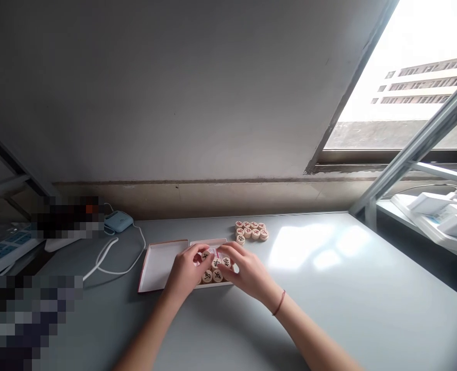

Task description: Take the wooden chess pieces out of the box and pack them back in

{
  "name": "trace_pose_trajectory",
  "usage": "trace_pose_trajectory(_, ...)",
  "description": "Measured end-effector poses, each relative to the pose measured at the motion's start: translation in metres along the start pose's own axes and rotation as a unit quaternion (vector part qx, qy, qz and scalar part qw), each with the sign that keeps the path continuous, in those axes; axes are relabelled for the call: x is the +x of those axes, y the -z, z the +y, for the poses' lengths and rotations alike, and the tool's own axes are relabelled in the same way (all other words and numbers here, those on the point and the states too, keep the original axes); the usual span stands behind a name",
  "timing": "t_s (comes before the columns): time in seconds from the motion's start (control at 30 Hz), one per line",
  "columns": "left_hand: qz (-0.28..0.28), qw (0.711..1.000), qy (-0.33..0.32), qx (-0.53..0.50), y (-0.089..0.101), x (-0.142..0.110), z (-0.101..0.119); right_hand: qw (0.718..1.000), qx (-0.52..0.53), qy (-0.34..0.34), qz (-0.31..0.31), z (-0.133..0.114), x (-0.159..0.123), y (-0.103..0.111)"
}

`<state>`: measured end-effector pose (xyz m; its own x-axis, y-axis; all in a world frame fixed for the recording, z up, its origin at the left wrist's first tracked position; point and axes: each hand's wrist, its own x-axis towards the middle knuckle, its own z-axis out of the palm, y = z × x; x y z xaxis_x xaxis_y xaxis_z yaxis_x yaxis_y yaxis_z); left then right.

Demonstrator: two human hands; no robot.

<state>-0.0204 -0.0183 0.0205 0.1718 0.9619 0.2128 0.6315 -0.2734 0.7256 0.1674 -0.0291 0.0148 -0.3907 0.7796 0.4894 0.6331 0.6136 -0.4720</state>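
A shallow white box (213, 285) with a red edge lies unfolded on the desk, its blank lid (162, 265) to the left. Round wooden Chinese chess pieces (207, 276) with dark characters sit in the box's right half. My left hand (187, 265) is closed at the box, thumb and fingers around one piece (205, 255). From the right, my right hand (247, 268) curls its thumb and fingers about another piece (225, 262). Between the two hands shows one more piece (216, 263). My fingers partly cover the box's inside.
Several Chinese chess pieces with red characters (254, 233) stand in rows behind the box, to the right. A light blue device (119, 221) and a white cable (143, 242) lie at the left. White adapters (433, 202) rest on the right-hand shelf. A wall (197, 103) rises behind the desk.
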Motion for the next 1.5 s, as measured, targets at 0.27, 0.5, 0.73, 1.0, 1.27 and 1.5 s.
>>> trace_pose_trajectory(0.27,-0.073,0.982,0.040,-0.169,-0.002,0.000,0.002,0.995,0.065,0.057,0.045,-0.012,0.003,-0.001)
trace_pose_trajectory(0.5,-0.032,0.999,-0.036,-0.018,0.002,0.000,0.001,0.994,0.012,-0.100,0.050,0.020,0.003,0.024)
trace_pose_trajectory(0.73,-0.024,0.978,-0.074,0.196,0.005,0.006,-0.023,0.955,-0.104,-0.273,-0.044,0.069,-0.007,0.036)
trace_pose_trajectory(1.0,-0.055,0.969,-0.054,0.233,0.000,0.001,-0.023,0.961,-0.109,-0.253,-0.035,0.073,-0.007,0.027)
trace_pose_trajectory(1.27,-0.060,0.978,-0.029,0.197,0.001,-0.001,-0.018,0.956,-0.122,-0.262,-0.041,0.065,-0.005,0.034)
trace_pose_trajectory(1.5,0.002,0.985,-0.062,0.162,0.006,0.003,-0.007,0.993,-0.006,-0.116,0.010,0.032,0.002,0.028)
